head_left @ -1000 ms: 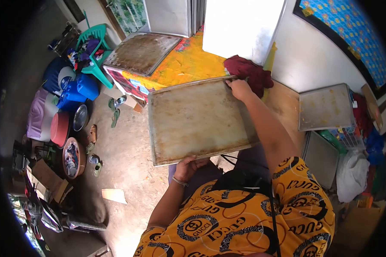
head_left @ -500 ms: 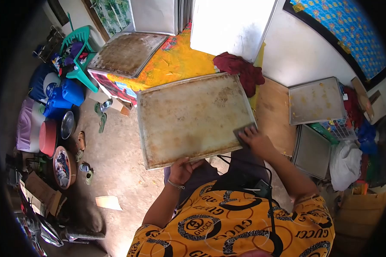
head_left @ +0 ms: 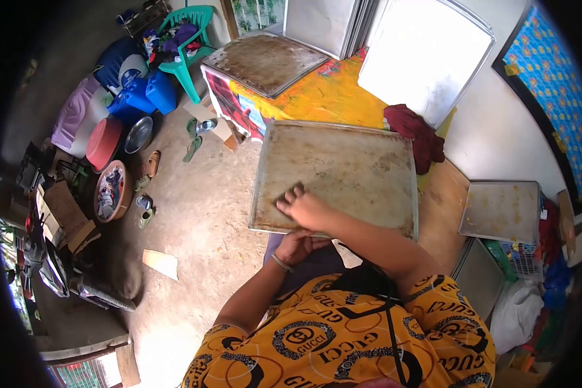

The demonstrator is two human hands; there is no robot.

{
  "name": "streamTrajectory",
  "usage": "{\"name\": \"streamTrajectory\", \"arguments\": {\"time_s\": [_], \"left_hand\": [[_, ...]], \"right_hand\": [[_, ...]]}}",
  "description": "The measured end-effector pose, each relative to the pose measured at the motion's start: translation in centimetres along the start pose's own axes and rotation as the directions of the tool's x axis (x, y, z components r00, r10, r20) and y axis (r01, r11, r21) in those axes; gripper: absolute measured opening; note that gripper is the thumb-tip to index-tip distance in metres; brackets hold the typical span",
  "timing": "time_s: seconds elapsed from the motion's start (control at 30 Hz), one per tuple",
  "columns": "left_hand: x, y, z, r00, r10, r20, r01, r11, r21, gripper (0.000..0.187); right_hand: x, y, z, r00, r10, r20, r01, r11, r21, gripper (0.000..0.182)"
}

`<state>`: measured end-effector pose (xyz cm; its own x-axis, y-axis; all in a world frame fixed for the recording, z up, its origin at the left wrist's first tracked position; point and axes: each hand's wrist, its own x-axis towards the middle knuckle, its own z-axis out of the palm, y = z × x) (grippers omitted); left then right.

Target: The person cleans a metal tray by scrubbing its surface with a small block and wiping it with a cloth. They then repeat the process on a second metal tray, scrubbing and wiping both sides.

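Observation:
A large metal baking tray (head_left: 343, 161), stained brown along its rim and corners, lies tilted in front of me. Its far edge is by the cloth-covered table. My left hand (head_left: 297, 246) grips the near rim from below, fingers under the tray. On the tray's surface, toward the near left corner, my right hand (head_left: 306, 208) presses down, its arm crossing over the tray and my left wrist. Under its fingers is a small dark flat pad, mostly covered and blurred now, clearer half a second ago. A dark red cloth (head_left: 420, 137) lies beyond the tray's far right corner.
Another browned tray (head_left: 265, 61) lies on the yellow-covered table (head_left: 330, 97). Cleaner trays (head_left: 323, 26) stand upright behind, beside a bright white tray (head_left: 427, 55). On the right, one tray (head_left: 501, 210) rests on a crate. Left are a green chair (head_left: 186, 68), basins and sandals.
My right hand has swept with the pad from the tray's right edge to its near left part. My left hand stays at the near rim. The camera view has turned left.

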<state>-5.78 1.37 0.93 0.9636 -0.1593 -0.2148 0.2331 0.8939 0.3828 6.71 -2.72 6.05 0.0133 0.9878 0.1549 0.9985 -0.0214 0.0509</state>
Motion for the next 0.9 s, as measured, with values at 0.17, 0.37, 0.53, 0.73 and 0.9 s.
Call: {"name": "streamTrajectory", "arguments": {"time_s": [0.17,0.37,0.53,0.73,0.9], "left_hand": [[-0.2,-0.2,0.0,0.999,0.015,-0.039,-0.015,1.0,-0.022,0.052],[-0.1,0.1,1.1,0.999,0.047,-0.011,-0.047,0.999,0.022,0.054],[0.2,-0.1,0.9,0.999,0.029,-0.016,-0.029,0.999,-0.013,0.054],[-0.7,0.5,0.9,0.996,0.058,-0.061,-0.059,0.998,-0.014,0.052],[-0.7,0.4,0.0,1.0,0.011,-0.021,-0.011,1.0,0.017,0.054]], "right_hand": [[-5.9,7.0,-0.6,0.878,0.46,0.13,-0.475,0.872,0.121,0.032],[-14.9,17.8,-4.5,0.601,0.78,0.174,-0.755,0.625,-0.196,0.022],[-4.8,4.4,-3.5,0.747,0.618,0.245,-0.653,0.751,0.1,0.025],[-1.2,5.2,1.9,0.913,0.409,0.008,-0.397,0.891,-0.221,0.016],[-8.7,19.8,-3.3,0.602,0.784,0.147,-0.772,0.62,-0.144,0.019]]}}
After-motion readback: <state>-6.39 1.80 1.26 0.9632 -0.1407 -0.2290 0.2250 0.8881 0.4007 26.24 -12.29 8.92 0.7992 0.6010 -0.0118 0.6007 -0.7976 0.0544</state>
